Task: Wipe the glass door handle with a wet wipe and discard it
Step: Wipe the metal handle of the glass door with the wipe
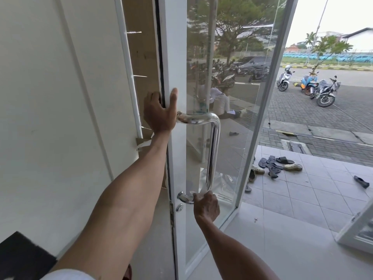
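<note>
The shiny door handle [214,150] sits on the glass door [242,98], near the middle of the view. The left hand [159,114] is at 9 o'clock from the handle's top end. Its fingers curl round the white door edge [173,57] and its thumb points up. The right hand [206,207] is at 6 o'clock, at the handle's bottom bend. Its fingers pinch the wet wipe [202,189] against the metal. The wiping looks under way. Throwing the wipe away is not yet done, and no bin shows.
</note>
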Demonstrator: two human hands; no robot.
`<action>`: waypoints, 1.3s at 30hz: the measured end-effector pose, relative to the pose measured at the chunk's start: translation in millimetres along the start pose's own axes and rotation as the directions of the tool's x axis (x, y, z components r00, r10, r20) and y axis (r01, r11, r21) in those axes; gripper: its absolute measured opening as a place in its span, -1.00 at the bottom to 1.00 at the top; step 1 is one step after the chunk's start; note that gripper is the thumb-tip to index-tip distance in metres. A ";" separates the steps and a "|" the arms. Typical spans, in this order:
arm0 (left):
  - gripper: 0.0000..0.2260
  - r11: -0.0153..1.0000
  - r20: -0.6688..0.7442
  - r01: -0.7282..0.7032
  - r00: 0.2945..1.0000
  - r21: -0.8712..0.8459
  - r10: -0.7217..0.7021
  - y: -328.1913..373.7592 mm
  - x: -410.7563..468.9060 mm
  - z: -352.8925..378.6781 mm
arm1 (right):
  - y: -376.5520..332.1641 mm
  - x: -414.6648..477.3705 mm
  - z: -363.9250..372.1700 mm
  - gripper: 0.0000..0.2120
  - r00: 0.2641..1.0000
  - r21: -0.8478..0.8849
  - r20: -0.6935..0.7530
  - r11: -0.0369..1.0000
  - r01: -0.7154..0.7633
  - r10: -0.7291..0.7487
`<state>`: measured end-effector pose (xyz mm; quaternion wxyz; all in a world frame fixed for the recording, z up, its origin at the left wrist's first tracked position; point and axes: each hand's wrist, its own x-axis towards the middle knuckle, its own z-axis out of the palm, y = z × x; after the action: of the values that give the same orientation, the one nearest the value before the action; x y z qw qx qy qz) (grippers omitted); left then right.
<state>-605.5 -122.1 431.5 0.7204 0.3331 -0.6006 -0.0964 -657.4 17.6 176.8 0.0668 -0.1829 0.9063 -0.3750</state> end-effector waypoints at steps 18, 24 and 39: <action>-0.56 0.998 0.019 -0.052 0.998 0.027 0.052 -6.3 3.9 -1.2 | 44.6 18.7 -0.6 -0.62 0.734 -0.366 0.064 0.668 0.648 -0.676; -0.55 0.997 0.007 -0.067 0.998 0.045 0.067 -6.3 2.1 0.4 | 6.3 -5.7 22.0 -0.69 0.606 -0.362 0.247 0.508 0.782 -0.756; -0.50 0.994 0.017 -0.040 0.999 0.106 0.039 -11.2 6.2 2.6 | 53.4 25.0 -14.4 -0.14 0.654 -0.500 0.398 0.446 0.743 -0.643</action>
<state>-603.3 -134.9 429.9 0.6990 0.3585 -0.6166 -0.0524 -699.2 52.3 149.7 -0.0895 -0.5759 0.8120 -0.0311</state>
